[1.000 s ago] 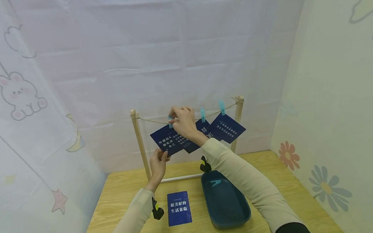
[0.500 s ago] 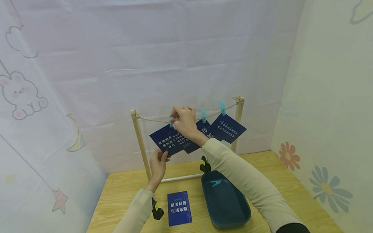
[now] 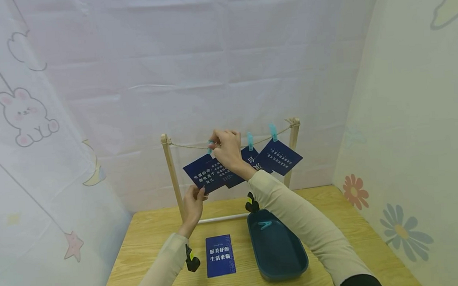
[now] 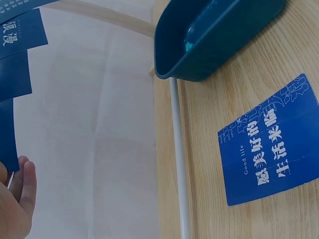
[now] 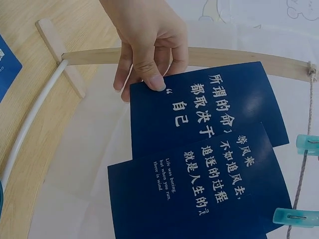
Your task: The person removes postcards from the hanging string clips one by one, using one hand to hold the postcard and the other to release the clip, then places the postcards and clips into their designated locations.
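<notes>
My left hand (image 3: 194,204) pinches the lower edge of the leftmost dark blue card (image 3: 199,171), thumb in front. My right hand (image 3: 228,151) is at the twine, fingers pinching a turquoise clothespin (image 3: 210,146) just above that card's top edge. In the right wrist view this clothespin (image 5: 309,144) sits on the twine slightly apart from the card's corner. A second printed card (image 5: 189,199) overlaps the first, with another clothespin (image 5: 296,217) at its top. Further right, a tilted card (image 3: 278,156) hangs from its own clothespin (image 3: 273,133). My right hand and forearm hide part of the middle cards.
The twine (image 3: 186,147) spans a wooden frame (image 3: 171,172) with a white bottom rod (image 3: 223,218). A blue card (image 3: 220,256) lies on the wooden table (image 3: 152,239). Beside it stands a dark teal tub (image 3: 281,255) with a loose clothespin (image 3: 264,225) inside.
The leftmost card has shifted slightly down and left with my left hand. The clothespin under my right fingers now sits at or above its top edge. Other cards have hardly moved.
</notes>
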Motion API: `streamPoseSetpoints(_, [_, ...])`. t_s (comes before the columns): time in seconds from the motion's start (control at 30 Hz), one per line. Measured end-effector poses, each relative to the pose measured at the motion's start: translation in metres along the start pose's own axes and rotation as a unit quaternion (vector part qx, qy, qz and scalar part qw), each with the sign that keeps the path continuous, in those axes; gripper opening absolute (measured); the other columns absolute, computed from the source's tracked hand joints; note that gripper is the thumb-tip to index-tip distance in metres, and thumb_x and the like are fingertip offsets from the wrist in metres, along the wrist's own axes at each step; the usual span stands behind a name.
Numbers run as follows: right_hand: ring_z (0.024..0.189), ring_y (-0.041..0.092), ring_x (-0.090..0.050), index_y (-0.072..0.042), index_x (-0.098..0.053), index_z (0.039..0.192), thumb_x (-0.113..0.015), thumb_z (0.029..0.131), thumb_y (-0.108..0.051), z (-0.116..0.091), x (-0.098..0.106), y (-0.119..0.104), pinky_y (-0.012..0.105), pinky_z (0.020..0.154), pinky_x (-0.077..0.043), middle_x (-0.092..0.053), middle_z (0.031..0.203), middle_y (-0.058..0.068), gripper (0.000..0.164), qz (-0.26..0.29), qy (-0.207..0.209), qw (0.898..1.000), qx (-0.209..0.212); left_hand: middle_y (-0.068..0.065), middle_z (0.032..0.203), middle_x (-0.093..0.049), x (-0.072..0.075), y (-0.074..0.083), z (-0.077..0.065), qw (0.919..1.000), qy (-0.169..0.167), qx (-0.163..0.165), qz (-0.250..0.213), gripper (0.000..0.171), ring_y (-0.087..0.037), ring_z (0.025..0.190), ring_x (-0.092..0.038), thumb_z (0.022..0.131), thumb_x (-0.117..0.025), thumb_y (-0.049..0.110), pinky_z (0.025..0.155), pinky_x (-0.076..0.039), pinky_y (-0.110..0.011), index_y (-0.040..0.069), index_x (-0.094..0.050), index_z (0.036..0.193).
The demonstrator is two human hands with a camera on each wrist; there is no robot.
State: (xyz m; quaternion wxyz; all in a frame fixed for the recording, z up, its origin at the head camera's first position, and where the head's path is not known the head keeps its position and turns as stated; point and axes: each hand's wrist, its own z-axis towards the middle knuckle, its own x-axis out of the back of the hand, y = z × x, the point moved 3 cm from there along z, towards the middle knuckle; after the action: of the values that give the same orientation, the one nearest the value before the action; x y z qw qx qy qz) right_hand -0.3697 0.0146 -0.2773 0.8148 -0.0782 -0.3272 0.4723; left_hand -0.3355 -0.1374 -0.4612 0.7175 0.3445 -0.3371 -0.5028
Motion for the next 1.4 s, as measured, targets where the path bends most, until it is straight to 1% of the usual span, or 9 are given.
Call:
streamPoseSetpoints(0.13, [0.076,0.021,-0.051,-0.009,-0.062,0.08,-0.06,0.082,0.008,0.0,0.001,-0.002,0.045,0.096,-0.028,-0.064,0.074,0.003,0.017,0.003,0.016,1.0,0.009,-0.023,0.093,-0.068,0.001,0.0,-0.001,1.0,0.003,-0.001,0.002,0.008,-0.042,0.082,-0.069,0.097,-0.057,-0.006,0.07,-0.059,-0.033,-0.008,-0.059,0.104])
streamPoseSetpoints(0.2, [0.075,0.021,-0.051,-0.009,-0.061,0.08,-0.06,0.082,0.008,0.0,0.001,-0.002,0.045,0.095,-0.028,-0.065,0.075,0.003,0.017,0.003,0.022,1.0,0.013,-0.024,0.094,-0.068,0.001,0.0,-0.001,0.9999,0.003,0.015,-0.001,0.008,-0.046,0.084,-0.067,0.097,-0.057,-0.006,0.072,-0.059,-0.036,-0.008,-0.06,0.104])
streamPoseSetpoints(0.3, [0.076,0.021,-0.052,-0.009,-0.062,0.08,-0.059,0.082,0.008,0.0,0.003,-0.003,0.045,0.096,-0.029,-0.066,0.076,0.003,0.017,0.001,0.02,1.0,0.011,-0.025,0.095,-0.068,0.002,-0.001,-0.002,0.9994,0.004,0.034,0.002,0.009,-0.046,0.084,-0.068,0.097,-0.058,-0.003,0.073,-0.059,-0.04,-0.008,-0.061,0.105])
streamPoseSetpoints(0.4, [0.077,0.021,-0.052,-0.009,-0.062,0.081,-0.058,0.083,0.009,0.0,0.004,-0.004,0.046,0.096,-0.029,-0.067,0.077,0.004,0.019,0.001,0.018,1.0,0.009,-0.024,0.094,-0.068,0.002,-0.001,-0.003,0.9991,0.005,0.041,0.005,0.009,-0.045,0.084,-0.068,0.097,-0.059,-0.003,0.072,-0.059,-0.04,-0.008,-0.061,0.104])
streamPoseSetpoints(0.6, [0.078,0.022,-0.055,-0.008,-0.061,0.079,-0.055,0.083,0.011,-0.001,0.005,-0.007,0.046,0.096,-0.03,-0.069,0.078,0.005,0.021,0.005,0.03,0.999,0.021,-0.026,0.092,-0.068,0.003,-0.004,-0.004,0.9991,0.009,0.039,-0.009,0.009,-0.048,0.084,-0.067,0.097,-0.059,-0.004,0.072,-0.059,-0.04,-0.01,-0.06,0.103])
streamPoseSetpoints(0.8, [0.079,0.022,-0.06,-0.008,-0.06,0.078,-0.052,0.081,0.014,-0.001,0.006,-0.007,0.046,0.096,-0.031,-0.071,0.081,0.005,0.024,0.006,0.048,0.998,0.033,-0.035,0.093,-0.065,0.003,-0.005,-0.002,0.999,0.016,0.036,-0.02,0.011,-0.054,0.084,-0.064,0.096,-0.056,-0.009,0.074,-0.056,-0.054,-0.017,-0.057,0.104])
streamPoseSetpoints(0.93, [0.077,0.02,-0.06,-0.008,-0.06,0.078,-0.055,0.082,0.014,-0.002,0.007,-0.007,0.045,0.094,-0.031,-0.071,0.083,0.005,0.023,0.01,0.058,0.997,0.039,-0.039,0.092,-0.063,0.004,-0.005,-0.002,0.9992,0.018,0.027,-0.021,0.01,-0.058,0.083,-0.063,0.095,-0.054,-0.013,0.073,-0.054,-0.059,-0.02,-0.055,0.102])
streamPoseSetpoints(1.13, [0.074,0.019,-0.057,-0.009,-0.057,0.078,-0.064,0.088,0.007,-0.008,0.007,-0.006,0.045,0.092,-0.031,-0.068,0.083,0.006,0.02,0.01,0.055,0.997,0.062,-0.031,0.09,-0.066,0.005,-0.006,-0.005,0.999,0.025,0.03,-0.02,0.009,-0.055,0.083,-0.064,0.095,-0.059,-0.007,0.071,-0.057,-0.051,-0.014,-0.058,0.1])
streamPoseSetpoints(1.4, [0.075,0.021,-0.058,-0.005,-0.056,0.08,-0.058,0.085,0.016,-0.02,0.003,0.001,0.042,0.082,-0.033,-0.068,0.087,0.009,0.022,0.024,0.052,0.994,0.09,-0.027,0.089,-0.068,0.006,-0.01,-0.008,0.9994,0.025,0.025,0.003,0.008,-0.049,0.081,-0.067,0.096,-0.061,-0.002,0.068,-0.059,-0.041,-0.009,-0.061,0.1])
